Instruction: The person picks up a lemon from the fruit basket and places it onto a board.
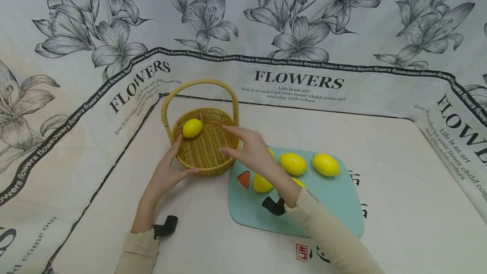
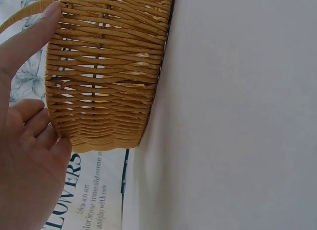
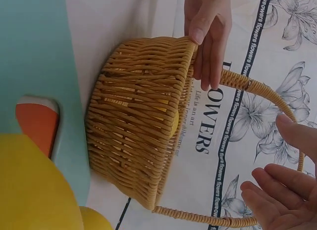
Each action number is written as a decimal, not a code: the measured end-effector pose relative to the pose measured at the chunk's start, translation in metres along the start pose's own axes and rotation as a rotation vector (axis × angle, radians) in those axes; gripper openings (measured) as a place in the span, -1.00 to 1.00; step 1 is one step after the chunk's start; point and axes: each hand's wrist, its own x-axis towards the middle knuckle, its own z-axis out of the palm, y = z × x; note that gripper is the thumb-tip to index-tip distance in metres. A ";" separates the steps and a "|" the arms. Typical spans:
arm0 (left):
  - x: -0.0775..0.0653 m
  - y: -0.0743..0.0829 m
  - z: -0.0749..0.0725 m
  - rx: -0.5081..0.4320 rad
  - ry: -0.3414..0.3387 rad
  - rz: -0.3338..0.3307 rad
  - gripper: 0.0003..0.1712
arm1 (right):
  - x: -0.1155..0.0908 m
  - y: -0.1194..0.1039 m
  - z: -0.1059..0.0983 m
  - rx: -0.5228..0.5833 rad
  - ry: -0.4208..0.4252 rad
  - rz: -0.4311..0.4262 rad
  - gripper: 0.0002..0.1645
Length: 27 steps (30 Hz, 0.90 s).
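Observation:
A round wicker basket (image 1: pixel 213 171) with a tall arched handle (image 1: pixel 203 82) stands at the middle left in the head view. One yellow lemon (image 1: pixel 192 128) lies inside, against its back left wall. My left hand (image 1: pixel 165 176) is at the basket's near left side, its thumb tip touching the rim (image 3: pixel 174 91) and its fingers spread along the left edge. Over the basket's right rim hovers my right hand (image 1: pixel 254 149), thumb and fingers apart, nothing between them. In the right wrist view that hand (image 3: pixel 285 195) shows beside the handle, palm visible.
Right of the basket lies a light blue board (image 1: pixel 335 206) bearing several lemons (image 1: pixel 293 163), some partly hidden by my right arm. An orange-red triangle (image 1: pixel 244 179) shows near the board's left edge. A flower-printed cloth (image 1: pixel 300 81) rises behind and at the sides.

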 end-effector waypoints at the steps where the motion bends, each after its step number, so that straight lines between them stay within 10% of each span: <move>1: 0.000 0.000 0.000 0.001 0.001 0.000 0.27 | 0.002 0.000 0.001 0.001 -0.002 -0.003 -0.30; 27: 0.000 -0.002 -0.001 0.027 0.008 0.012 0.25 | 0.067 -0.010 0.036 -0.022 -0.092 0.034 -0.33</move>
